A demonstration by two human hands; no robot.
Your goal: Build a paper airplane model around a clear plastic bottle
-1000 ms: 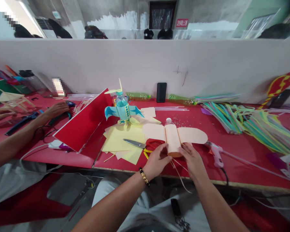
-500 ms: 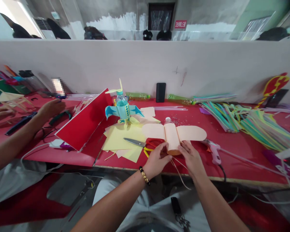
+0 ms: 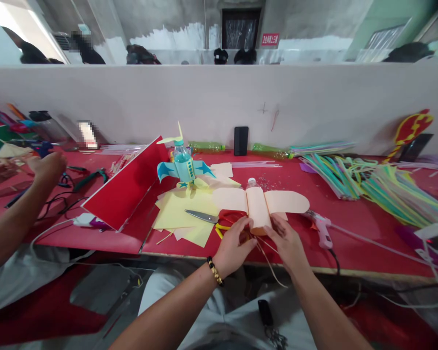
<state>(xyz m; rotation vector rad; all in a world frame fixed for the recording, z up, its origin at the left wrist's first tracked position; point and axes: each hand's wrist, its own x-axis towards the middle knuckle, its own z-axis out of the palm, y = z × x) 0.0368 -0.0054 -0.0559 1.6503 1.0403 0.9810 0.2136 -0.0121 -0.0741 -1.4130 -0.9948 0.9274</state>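
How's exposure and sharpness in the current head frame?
Head view, top left: blown-out glare; head view, top right: dark corner; head view, centre: left hand, right hand and paper-wrapped bottle fairly sharp; head view, left: co-worker's hand looks softer.

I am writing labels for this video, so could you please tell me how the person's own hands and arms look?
The left hand and the right hand are without gloves, and no rings are visible. The left one has a beaded bracelet of black and gold-coloured beads at the wrist; the right has none. Both forearms are without sleeves in view.
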